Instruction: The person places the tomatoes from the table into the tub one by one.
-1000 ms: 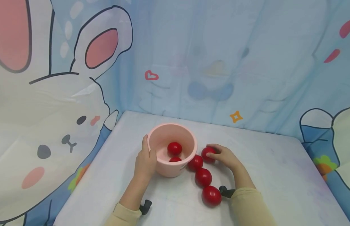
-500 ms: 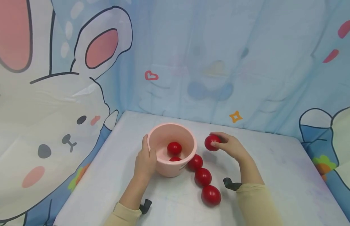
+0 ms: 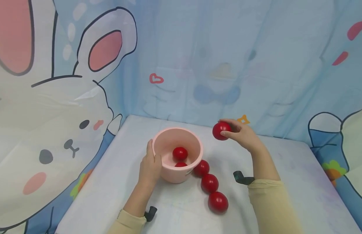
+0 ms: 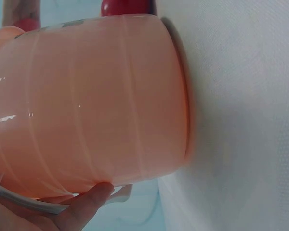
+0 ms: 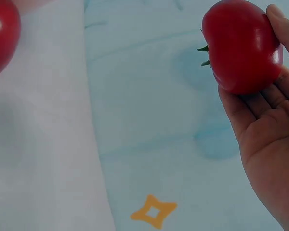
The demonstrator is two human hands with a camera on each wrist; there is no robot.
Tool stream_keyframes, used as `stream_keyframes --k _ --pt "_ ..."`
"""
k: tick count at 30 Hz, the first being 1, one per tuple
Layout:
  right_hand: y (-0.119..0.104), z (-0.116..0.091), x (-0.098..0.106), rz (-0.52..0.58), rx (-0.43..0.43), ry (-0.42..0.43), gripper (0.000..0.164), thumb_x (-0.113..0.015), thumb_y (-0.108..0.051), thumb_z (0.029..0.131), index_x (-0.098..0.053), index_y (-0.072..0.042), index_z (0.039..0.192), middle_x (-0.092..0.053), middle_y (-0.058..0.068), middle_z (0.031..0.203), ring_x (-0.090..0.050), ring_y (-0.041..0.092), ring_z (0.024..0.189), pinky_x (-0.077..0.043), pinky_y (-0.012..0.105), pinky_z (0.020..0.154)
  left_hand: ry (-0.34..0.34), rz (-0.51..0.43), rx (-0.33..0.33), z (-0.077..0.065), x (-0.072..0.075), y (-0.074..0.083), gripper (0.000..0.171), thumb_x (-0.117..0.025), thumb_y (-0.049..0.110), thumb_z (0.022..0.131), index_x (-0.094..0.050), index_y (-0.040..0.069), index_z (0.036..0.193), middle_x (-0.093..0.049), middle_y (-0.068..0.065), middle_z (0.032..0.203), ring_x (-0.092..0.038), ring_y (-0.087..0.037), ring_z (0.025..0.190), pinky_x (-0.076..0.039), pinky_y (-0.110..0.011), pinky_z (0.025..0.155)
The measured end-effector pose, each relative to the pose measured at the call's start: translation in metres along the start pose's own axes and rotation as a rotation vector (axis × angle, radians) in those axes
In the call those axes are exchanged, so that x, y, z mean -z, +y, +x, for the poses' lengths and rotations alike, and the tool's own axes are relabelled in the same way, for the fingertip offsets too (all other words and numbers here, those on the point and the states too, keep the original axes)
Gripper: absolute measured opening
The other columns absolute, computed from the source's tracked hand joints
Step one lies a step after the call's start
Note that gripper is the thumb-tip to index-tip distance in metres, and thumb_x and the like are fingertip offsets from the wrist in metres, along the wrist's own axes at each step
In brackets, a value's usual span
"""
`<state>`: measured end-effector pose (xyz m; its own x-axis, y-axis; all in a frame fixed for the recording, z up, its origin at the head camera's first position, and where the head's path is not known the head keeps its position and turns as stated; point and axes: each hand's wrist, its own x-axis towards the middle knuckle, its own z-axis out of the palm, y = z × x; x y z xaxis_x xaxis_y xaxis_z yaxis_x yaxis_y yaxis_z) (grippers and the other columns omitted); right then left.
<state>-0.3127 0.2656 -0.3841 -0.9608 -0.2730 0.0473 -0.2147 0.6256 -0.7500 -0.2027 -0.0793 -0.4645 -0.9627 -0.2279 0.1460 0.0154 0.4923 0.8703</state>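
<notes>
A pink bucket (image 3: 175, 177) stands upright on the table with two red tomatoes (image 3: 180, 154) visible inside. At its left side my left hand (image 3: 150, 167) holds it near the rim; the left wrist view shows fingertips (image 4: 94, 202) against the wall beside a pale handle (image 4: 31, 203). My right hand (image 3: 242, 135) grips another tomato (image 3: 221, 131) between thumb and fingers, raised above the table to the right of the bucket. Small green leaves show on that tomato (image 5: 241, 45) in the right wrist view.
Three more tomatoes lie in a slanting row right of the bucket: a far one (image 3: 201, 168), a middle one (image 3: 209, 183) and a near one (image 3: 218, 202). The white table (image 3: 286, 182) ends at a blue printed curtain (image 3: 184, 48).
My right hand has lifted its tomato off the table, up and slightly to the right. The left hand and bucket have stayed in place.
</notes>
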Motion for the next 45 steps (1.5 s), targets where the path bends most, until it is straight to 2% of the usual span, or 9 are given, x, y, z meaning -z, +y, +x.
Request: stream_keyframes --k 6,9,14,21,27,35,40,45 --pt "-0.014 0.007 0.000 0.017 0.031 -0.008 0.059 -0.070 -0.041 0.089 -0.049 -0.033 0.143 -0.057 0.007 0.139 -0.055 0.028 0.123 -0.053 0.052 0.096 -0.005 0.007 0.005 0.000 0.000 0.000 0.062 -0.037 0.032 0.101 -0.016 0.021 0.158 -0.045 -0.004 0.154 -0.049 -0.026 0.138 -0.046 -0.050 0.108" --pt "-0.028 0.010 -0.004 0.034 0.049 -0.020 0.059 -0.072 -0.044 0.087 -0.050 -0.035 0.142 -0.057 0.005 0.139 -0.056 0.027 0.123 -0.054 0.051 0.096 0.002 0.007 0.001 0.000 0.001 0.001 0.062 -0.036 0.031 0.101 -0.017 0.019 0.158 -0.048 -0.006 0.152 -0.052 -0.027 0.135 -0.046 -0.051 0.108" --pt "-0.055 0.020 -0.019 0.071 0.091 -0.054 0.060 -0.075 -0.051 0.082 -0.055 -0.038 0.137 -0.060 0.000 0.135 -0.059 0.023 0.119 -0.056 0.048 0.094 0.007 0.007 -0.002 0.001 0.001 0.001 0.061 -0.036 0.030 0.101 -0.018 0.020 0.158 -0.048 -0.006 0.152 -0.052 -0.027 0.135 -0.046 -0.050 0.108" --pt "-0.080 0.037 -0.040 0.115 0.161 -0.123 0.058 -0.077 -0.048 0.080 -0.058 -0.038 0.134 -0.062 -0.004 0.130 -0.061 0.019 0.115 -0.057 0.044 0.092 0.004 0.011 -0.014 0.002 -0.002 0.000 0.060 -0.034 0.038 0.103 -0.017 0.022 0.158 -0.048 -0.005 0.152 -0.051 -0.026 0.137 -0.045 -0.050 0.108" --pt "-0.098 0.047 -0.056 0.061 0.183 -0.152 0.059 -0.077 -0.053 0.078 -0.057 -0.041 0.133 -0.062 -0.007 0.128 -0.060 0.018 0.115 -0.058 0.042 0.090 0.014 0.033 -0.008 0.002 -0.002 -0.001 0.060 -0.035 0.037 0.103 -0.018 0.023 0.158 -0.052 -0.005 0.149 -0.054 -0.026 0.133 -0.048 -0.049 0.105" --pt "-0.114 0.058 -0.076 -0.048 0.220 -0.235 0.056 -0.076 -0.055 0.078 -0.059 -0.045 0.130 -0.063 -0.011 0.125 -0.057 0.015 0.118 -0.057 0.040 0.091 0.007 0.022 0.019 0.002 -0.001 0.001 0.063 -0.041 0.034 0.100 -0.018 0.022 0.158 -0.052 -0.004 0.148 -0.052 -0.025 0.135 -0.050 -0.048 0.104" --pt "-0.116 0.065 -0.087 -0.106 0.225 -0.321 0.058 -0.078 -0.050 0.077 -0.059 -0.041 0.131 -0.063 -0.009 0.124 -0.057 0.018 0.117 -0.059 0.037 0.087 0.007 0.025 0.022 0.001 0.000 0.000 0.065 -0.045 0.033 0.098 -0.020 0.022 0.157 -0.057 -0.005 0.143 -0.056 -0.026 0.130 -0.054 -0.046 0.099" --pt "-0.121 0.072 -0.094 -0.205 0.235 -0.372 0.055 -0.079 -0.045 0.078 -0.062 -0.037 0.129 -0.064 -0.008 0.121 -0.058 0.018 0.113 -0.059 0.037 0.086 0.012 0.021 0.010 0.003 0.001 -0.001 0.064 -0.043 0.032 0.099 -0.020 0.022 0.157 -0.059 -0.006 0.141 -0.058 -0.026 0.128 -0.054 -0.046 0.099"
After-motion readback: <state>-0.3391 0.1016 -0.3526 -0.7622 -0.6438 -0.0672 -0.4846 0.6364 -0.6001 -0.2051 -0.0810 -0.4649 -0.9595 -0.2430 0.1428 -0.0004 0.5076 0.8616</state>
